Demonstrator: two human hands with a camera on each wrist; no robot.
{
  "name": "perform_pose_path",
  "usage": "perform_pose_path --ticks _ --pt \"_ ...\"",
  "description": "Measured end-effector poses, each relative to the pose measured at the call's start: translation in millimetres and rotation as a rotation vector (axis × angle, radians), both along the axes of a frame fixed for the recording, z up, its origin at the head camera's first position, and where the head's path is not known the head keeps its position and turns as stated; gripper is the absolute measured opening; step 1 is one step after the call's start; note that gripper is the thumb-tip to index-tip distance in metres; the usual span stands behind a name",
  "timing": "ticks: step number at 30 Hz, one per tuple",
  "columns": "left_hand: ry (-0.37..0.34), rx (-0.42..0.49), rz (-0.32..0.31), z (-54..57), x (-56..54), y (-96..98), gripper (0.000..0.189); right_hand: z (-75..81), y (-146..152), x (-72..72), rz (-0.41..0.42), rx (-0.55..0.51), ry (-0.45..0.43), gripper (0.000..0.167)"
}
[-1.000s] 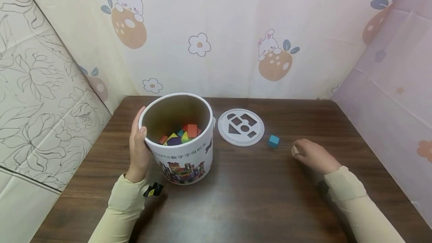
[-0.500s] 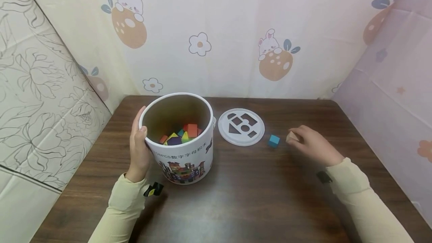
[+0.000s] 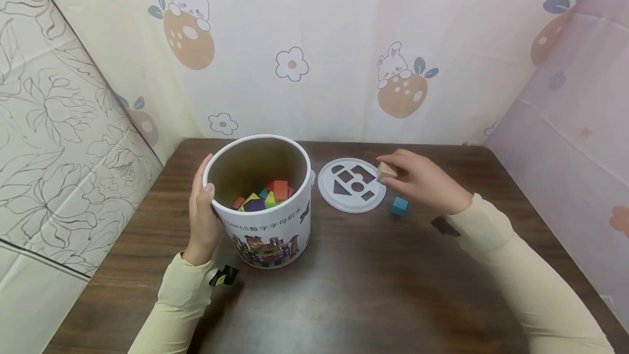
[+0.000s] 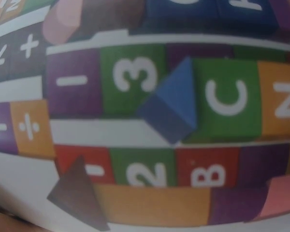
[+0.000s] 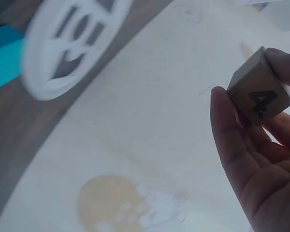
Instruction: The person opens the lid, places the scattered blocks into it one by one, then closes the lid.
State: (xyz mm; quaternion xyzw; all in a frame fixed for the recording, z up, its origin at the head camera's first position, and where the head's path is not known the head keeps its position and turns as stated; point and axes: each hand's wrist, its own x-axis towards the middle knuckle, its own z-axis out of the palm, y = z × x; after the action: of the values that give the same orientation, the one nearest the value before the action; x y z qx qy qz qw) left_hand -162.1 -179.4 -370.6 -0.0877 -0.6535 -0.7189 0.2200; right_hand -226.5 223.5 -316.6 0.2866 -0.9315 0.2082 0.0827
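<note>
A white bucket with printed blocks on its side stands on the left of the table, and coloured blocks lie inside it. My left hand grips the bucket's left rim, thumb over the edge. The left wrist view is filled by the bucket's printed wall. Between thumb and fingers my right hand pinches a plain wooden block, raised near the right edge of the white lid. In the right wrist view the wooden block shows a dark 4.
A blue block sits on the brown table, just right of the lid and below my right hand. The lid has several shaped holes and lies flat beside the bucket. A patterned curtain hangs behind the table.
My right hand has lifted the wooden block off the table and carried it left and away from me, past the blue block to the lid. My left hand stays on the bucket.
</note>
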Motion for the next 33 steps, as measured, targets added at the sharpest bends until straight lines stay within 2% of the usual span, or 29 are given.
perform_pose_path --ticks 14,20,25,33 --pt "0.000 0.002 0.002 1.4 1.0 0.2 0.058 58.1 -94 -0.8 0.335 -0.047 0.059 0.047" --pt "-0.012 -0.002 0.018 0.3 1.5 -0.4 0.057 74.0 -140 -1.2 0.417 -0.038 0.098 0.046" --pt "-0.022 -0.012 0.028 -0.5 1.8 -0.7 0.057 75.8 -174 -7.3 0.423 0.046 0.083 0.047" --pt "-0.017 -0.032 0.026 -2.0 0.5 -0.8 0.058 60.6 -213 -11.7 0.456 0.166 -0.029 0.042"
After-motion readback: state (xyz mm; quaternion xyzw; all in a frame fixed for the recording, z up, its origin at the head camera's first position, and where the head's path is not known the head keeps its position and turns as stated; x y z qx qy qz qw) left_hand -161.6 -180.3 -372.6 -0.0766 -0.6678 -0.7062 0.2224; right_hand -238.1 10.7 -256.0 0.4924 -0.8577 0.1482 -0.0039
